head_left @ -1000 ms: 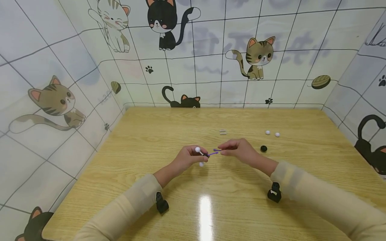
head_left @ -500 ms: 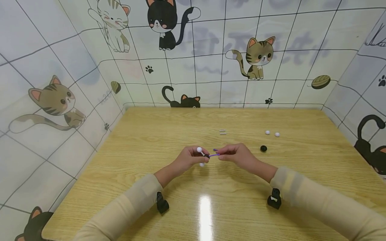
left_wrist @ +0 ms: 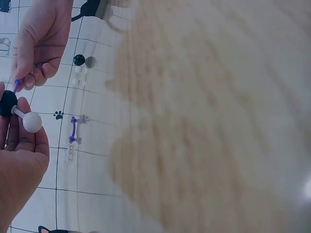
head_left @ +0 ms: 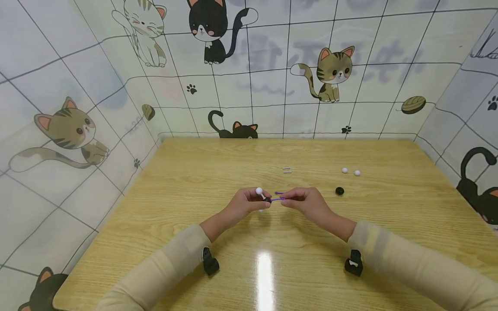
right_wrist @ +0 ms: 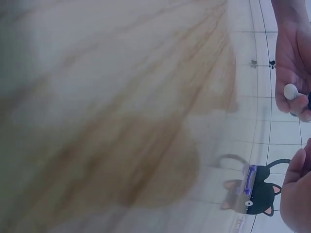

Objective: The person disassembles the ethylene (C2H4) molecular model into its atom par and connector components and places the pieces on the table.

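Note:
My left hand (head_left: 246, 204) holds a black model-kit ball (head_left: 267, 200) between thumb and fingers. A white ball (left_wrist: 32, 122) stands out from it on a short white stick, and another white ball below is mostly hidden by the hand in the head view. From the black ball a thin purple connector (head_left: 275, 199) reaches right. My right hand (head_left: 308, 204) pinches that connector's far end between thumb and fingertips. Just behind the fingers, a second purple connector (left_wrist: 73, 130) lies on the table, partly covered by the right hand in the head view.
Two short pale sticks (head_left: 286, 170) lie farther back on the wooden table (head_left: 194, 172). Right of them are two white balls (head_left: 344, 170) and, nearer, a loose black ball (head_left: 339, 191). A cat-printed cloth wall (head_left: 272, 86) surrounds the table's back and sides.
My right hand has moved slightly down and in, from beside the loose purple connector to the end of the attached one, which it now pinches. The left hand has barely shifted.

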Motion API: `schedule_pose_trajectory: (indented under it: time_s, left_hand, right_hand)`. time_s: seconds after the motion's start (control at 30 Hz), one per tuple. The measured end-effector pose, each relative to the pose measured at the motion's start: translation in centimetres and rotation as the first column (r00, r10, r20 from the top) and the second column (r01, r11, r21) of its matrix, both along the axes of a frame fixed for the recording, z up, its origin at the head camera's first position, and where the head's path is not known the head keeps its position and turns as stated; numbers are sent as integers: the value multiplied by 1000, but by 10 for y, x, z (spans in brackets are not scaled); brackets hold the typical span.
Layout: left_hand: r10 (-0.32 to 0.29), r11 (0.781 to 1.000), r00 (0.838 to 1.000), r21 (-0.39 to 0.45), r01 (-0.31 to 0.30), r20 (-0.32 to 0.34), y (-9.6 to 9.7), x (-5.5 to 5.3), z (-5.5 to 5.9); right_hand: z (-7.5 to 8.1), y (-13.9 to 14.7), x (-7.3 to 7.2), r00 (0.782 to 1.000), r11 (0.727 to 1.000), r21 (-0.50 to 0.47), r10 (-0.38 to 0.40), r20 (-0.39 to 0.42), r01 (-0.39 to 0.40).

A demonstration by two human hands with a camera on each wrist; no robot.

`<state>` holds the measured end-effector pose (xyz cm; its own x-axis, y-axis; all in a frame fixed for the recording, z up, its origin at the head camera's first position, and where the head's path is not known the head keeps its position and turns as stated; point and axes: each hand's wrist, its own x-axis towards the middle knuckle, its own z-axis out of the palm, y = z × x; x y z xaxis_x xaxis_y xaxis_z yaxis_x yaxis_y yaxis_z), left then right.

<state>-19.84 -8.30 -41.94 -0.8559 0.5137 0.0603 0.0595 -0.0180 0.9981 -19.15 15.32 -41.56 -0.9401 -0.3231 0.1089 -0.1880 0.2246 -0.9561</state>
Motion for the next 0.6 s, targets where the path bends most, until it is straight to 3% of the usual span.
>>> schedule_pose_trajectory:
  time_s: [0.47, 0.6]
  left_hand:
    - [60, 997, 998, -53, -61, -19, -1, 2, 2]
    - [47, 997, 999, -54, -47, -12, 0, 2, 2]
  right_hand:
    - [6, -4, 7, 995, 998, 49, -19, -99, 24]
    - [6, -2, 9, 996, 998, 62, -23, -91, 29]
